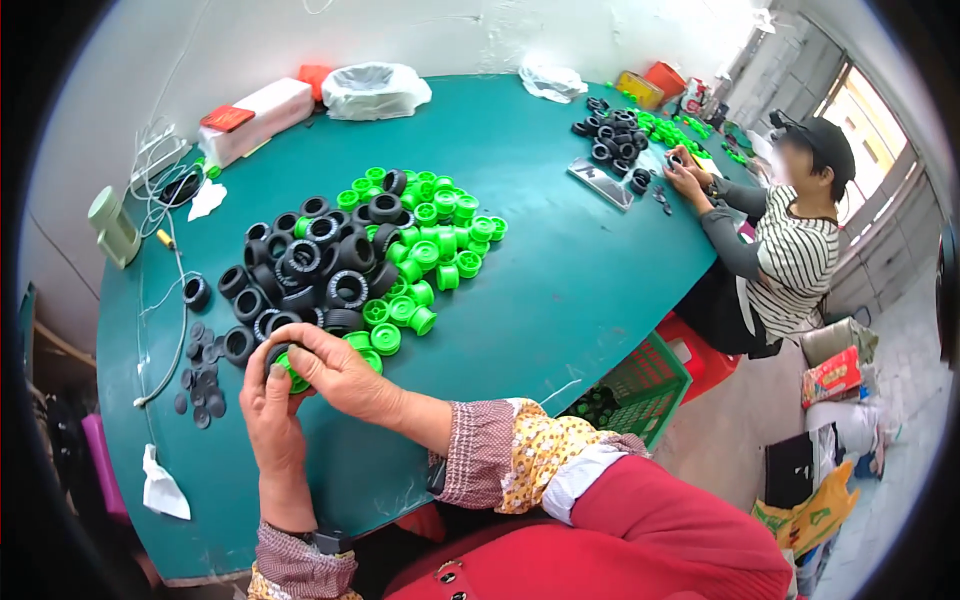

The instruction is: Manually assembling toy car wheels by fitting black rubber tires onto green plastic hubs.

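Observation:
My left hand and my right hand meet over the near part of the green table. Together they grip a small black toy tyre with a green wheel hub showing between the fingers. Just beyond my hands lies a heap of black rubber tyres, and beside it on the right a heap of green plastic hubs. Several flat dark discs lie left of my left hand.
A person in a striped top sits at the far right, hands in another pile of tyres and hubs. Plastic bags, a white box, cables and a pale green device line the table's far edge. A green crate stands under the table.

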{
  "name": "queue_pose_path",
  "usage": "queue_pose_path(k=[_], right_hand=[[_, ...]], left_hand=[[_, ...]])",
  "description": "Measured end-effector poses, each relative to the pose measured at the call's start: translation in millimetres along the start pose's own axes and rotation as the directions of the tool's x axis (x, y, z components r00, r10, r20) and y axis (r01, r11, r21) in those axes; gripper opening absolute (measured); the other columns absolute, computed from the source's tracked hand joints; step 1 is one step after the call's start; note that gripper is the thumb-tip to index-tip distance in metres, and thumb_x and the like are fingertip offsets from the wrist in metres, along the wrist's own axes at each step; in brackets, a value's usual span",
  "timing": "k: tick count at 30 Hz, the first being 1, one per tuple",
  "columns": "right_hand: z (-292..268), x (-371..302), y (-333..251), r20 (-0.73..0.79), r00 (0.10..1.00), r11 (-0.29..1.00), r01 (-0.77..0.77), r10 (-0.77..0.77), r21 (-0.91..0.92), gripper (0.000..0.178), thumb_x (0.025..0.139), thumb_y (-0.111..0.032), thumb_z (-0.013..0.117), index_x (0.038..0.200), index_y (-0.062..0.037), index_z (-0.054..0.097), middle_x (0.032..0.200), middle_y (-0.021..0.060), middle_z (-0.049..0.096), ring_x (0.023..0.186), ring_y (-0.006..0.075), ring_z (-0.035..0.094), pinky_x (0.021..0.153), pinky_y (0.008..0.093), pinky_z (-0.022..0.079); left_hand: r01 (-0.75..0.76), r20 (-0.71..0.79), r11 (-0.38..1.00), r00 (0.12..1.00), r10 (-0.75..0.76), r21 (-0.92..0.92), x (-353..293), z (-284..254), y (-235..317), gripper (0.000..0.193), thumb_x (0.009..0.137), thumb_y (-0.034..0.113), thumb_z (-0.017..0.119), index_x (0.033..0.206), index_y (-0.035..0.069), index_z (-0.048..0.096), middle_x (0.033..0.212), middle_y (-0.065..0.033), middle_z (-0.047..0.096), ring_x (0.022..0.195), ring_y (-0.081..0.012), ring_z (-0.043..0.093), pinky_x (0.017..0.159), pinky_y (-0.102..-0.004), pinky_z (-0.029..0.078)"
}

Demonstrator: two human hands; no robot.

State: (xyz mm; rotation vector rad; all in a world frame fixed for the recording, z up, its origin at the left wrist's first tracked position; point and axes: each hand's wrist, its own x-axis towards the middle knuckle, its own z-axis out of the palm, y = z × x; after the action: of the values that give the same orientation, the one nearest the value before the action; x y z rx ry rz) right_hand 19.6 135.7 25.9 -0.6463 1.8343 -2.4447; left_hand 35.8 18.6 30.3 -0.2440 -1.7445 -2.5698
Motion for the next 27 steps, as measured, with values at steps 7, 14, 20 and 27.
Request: queue_pose_path(k=[7, 14, 20, 27], right_hand=[[16, -3, 7, -0.109, 0.989, 0.991, 0.095, -0.105, -0.092, 0.020, 0.090, -0.012, 0.043, 0.106, -0.0019, 0.048, 0.094, 0.0030, 0.050, 0.087, 0.0086, 0.046, 0.077, 0.0218, 0.040], [-12, 8, 8, -0.066, 0.985, 0.968, 0.144, -0.160, -0.206, 0.026, 0.080, -0.009, 0.055, 0.104, 0.0004, 0.049, 0.095, 0.0102, 0.055, 0.088, 0.0154, 0.053, 0.076, 0.0286, 0.044], [-18, 8, -3, 0.044, 0.975, 0.959, -0.223, 0.218, 0.177, 0.030, 0.086, -0.010, 0.051, 0.114, 0.0019, 0.047, 0.098, 0.0056, 0.056, 0.088, 0.0112, 0.054, 0.073, 0.0236, 0.048], [-9, 6, -7, 0.056, 0.988, 0.984, -0.149, 0.144, 0.098, 0.029, 0.087, -0.010, 0.051, 0.113, 0.0021, 0.047, 0.098, 0.0069, 0.056, 0.088, 0.0112, 0.054, 0.073, 0.0235, 0.048]], left_hand=[[-0.065, -0.008, 0.990, 0.998, 0.066, 0.126, -6, -5, -2, 0.028, 0.090, 0.016, 0.043, 0.113, -0.001, 0.049, 0.094, -0.0041, 0.056, 0.081, -0.0093, 0.055, 0.068, -0.0203, 0.047], [-0.059, 0.026, 0.998, 0.998, 0.059, 0.006, 12, 2, -9, 0.031, 0.091, 0.022, 0.044, 0.114, 0.001, 0.048, 0.098, -0.0056, 0.056, 0.085, -0.0117, 0.056, 0.069, -0.0239, 0.049], [0.078, 0.055, 0.997, 0.995, -0.078, -0.009, 10, -6, -1, 0.034, 0.085, 0.014, 0.051, 0.116, 0.000, 0.045, 0.100, -0.0061, 0.056, 0.085, -0.0126, 0.057, 0.070, -0.0237, 0.049], [-0.151, 0.032, 0.943, 0.988, 0.148, 0.298, 5, -10, -5, 0.034, 0.084, 0.010, 0.051, 0.116, 0.000, 0.045, 0.100, -0.0063, 0.056, 0.086, -0.0126, 0.057, 0.072, -0.0242, 0.049]])
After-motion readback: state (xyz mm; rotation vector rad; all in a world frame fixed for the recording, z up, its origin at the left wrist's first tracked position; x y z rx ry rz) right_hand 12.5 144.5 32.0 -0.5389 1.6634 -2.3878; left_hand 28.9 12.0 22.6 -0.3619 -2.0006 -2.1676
